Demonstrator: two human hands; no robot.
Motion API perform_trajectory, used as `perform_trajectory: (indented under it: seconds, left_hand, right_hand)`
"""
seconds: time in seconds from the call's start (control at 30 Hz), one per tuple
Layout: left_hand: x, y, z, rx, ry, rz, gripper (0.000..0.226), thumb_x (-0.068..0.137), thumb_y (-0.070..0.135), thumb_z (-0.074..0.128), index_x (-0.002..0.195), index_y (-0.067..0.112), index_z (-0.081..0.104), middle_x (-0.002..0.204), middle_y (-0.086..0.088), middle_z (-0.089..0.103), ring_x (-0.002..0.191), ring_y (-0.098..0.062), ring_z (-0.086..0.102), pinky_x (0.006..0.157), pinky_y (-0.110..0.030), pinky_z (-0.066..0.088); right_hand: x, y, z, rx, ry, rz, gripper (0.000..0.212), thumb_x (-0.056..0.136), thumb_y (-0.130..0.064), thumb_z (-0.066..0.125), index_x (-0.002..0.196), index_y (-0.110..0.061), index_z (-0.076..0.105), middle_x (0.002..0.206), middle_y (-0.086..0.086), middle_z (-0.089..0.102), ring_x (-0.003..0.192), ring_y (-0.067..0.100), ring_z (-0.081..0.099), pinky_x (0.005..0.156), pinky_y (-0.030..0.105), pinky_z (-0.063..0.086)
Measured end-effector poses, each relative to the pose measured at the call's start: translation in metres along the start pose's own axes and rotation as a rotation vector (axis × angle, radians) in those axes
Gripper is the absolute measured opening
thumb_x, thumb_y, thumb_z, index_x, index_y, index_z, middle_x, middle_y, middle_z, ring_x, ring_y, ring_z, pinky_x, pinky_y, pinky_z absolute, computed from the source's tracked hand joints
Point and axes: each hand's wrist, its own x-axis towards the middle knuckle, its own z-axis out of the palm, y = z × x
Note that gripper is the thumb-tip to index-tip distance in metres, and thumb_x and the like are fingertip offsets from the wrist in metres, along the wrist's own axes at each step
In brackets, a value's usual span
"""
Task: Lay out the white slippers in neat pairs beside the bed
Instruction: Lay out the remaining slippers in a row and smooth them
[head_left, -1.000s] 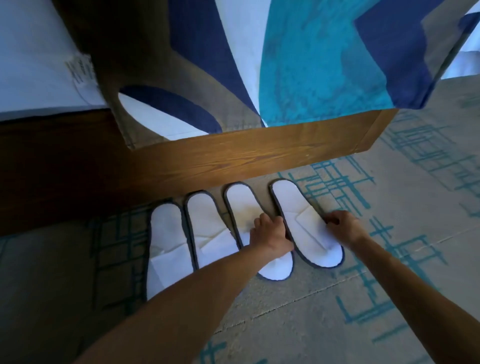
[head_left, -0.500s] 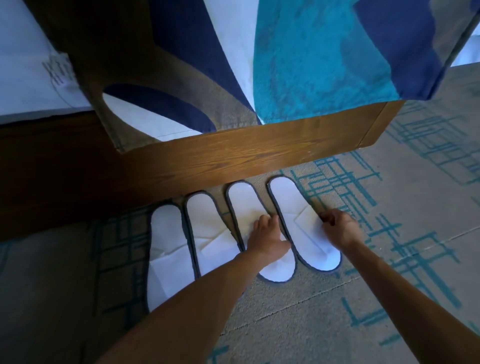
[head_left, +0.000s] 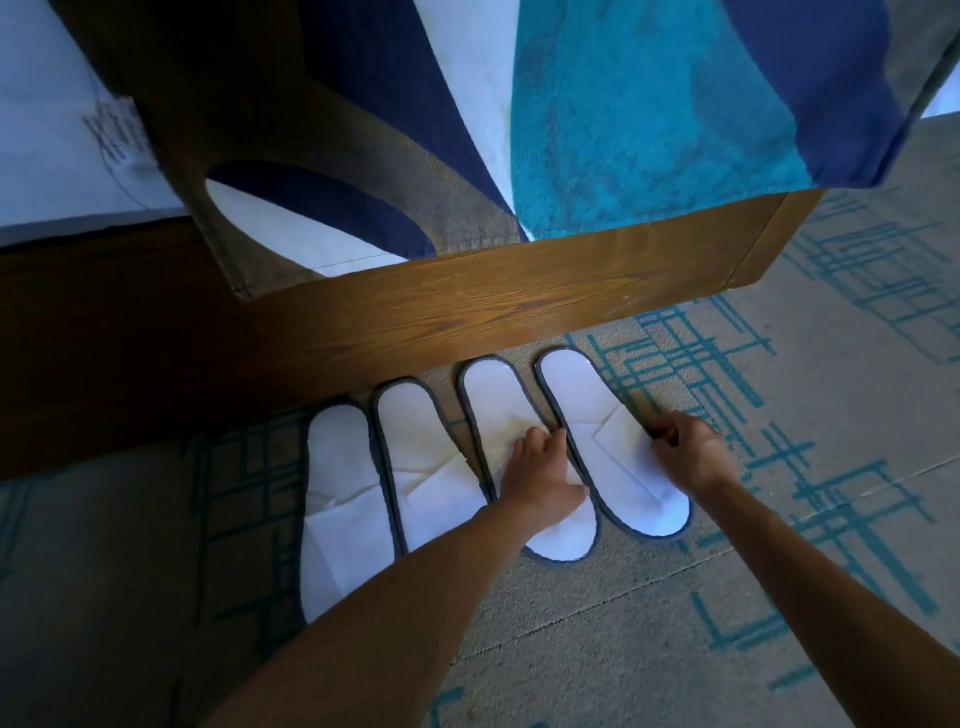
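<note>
Several flat white slippers with dark rims lie side by side on the carpet, toes toward me, heels near the wooden bed frame. The leftmost slipper and its neighbour lie untouched. My left hand rests on the slipper second from the right; its fingers are curled at that slipper's right rim, against the rightmost slipper. My right hand pinches the rightmost slipper's right rim. My left forearm hides the toes of the two middle slippers.
A blue, teal and white bedspread hangs over the bed frame, and the frame's corner is at the right. Beige carpet with teal line patterns stretches to the right and toward me. White sheet shows at the upper left.
Both hands have stayed on the two right slippers. The rightmost slipper now lies closer to its neighbour and more parallel to it. The view shifted slightly.
</note>
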Motion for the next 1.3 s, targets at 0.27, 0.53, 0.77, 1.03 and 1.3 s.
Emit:
perform_trajectory:
  seconds: [0.27,0.53,0.77,1.03,1.3]
  left_hand:
    - [-0.001,0.002,0.000,-0.008,0.023,-0.003,0.078,0.088,0.037,0.060,0.150,0.013,0.020,0.144,-0.012,0.029,0.135,-0.032,0.025,0.112,-0.040,0.028]
    - [0.000,0.003,0.001,0.000,0.038,0.001,0.075,0.087,0.037,0.062,0.147,0.012,0.026,0.139,-0.012,0.033,0.130,-0.032,0.030,0.109,-0.039,0.030]
    - [0.001,0.004,-0.001,0.006,0.005,-0.016,0.076,0.090,0.036,0.058,0.151,0.013,0.019,0.147,-0.010,0.027,0.136,-0.032,0.025,0.112,-0.040,0.026]
    - [0.006,0.008,-0.004,-0.066,-0.035,-0.088,0.074,0.090,0.032,0.052,0.152,0.016,0.016,0.142,-0.010,0.031,0.133,-0.033,0.027,0.113,-0.043,0.026]
    - [0.005,0.008,-0.004,-0.082,-0.027,-0.090,0.077,0.088,0.029,0.056,0.152,0.015,0.016,0.144,-0.011,0.029,0.137,-0.032,0.025,0.115,-0.041,0.023]
  right_hand:
    - [-0.007,0.015,0.006,-0.074,0.027,0.005,0.020,0.078,-0.008,0.053,0.095,-0.009,0.064,0.098,0.018,0.062,0.079,0.023,0.048,0.071,0.027,0.037]
    - [-0.006,0.010,0.011,-0.070,0.046,0.030,0.022,0.078,-0.007,0.055,0.097,-0.008,0.065,0.106,0.017,0.059,0.095,0.033,0.056,0.078,0.032,0.043]
    - [-0.002,0.007,0.009,-0.013,0.023,0.041,0.023,0.076,-0.006,0.055,0.096,-0.010,0.066,0.102,0.017,0.065,0.093,0.033,0.060,0.074,0.027,0.040]
    - [0.002,0.002,0.008,-0.040,-0.002,0.055,0.023,0.078,-0.007,0.055,0.100,-0.010,0.063,0.105,0.018,0.063,0.092,0.032,0.058,0.076,0.032,0.046]
    - [0.005,-0.007,0.013,-0.118,-0.022,0.060,0.025,0.080,-0.004,0.050,0.104,-0.005,0.056,0.109,0.022,0.057,0.102,0.038,0.054,0.086,0.039,0.046]
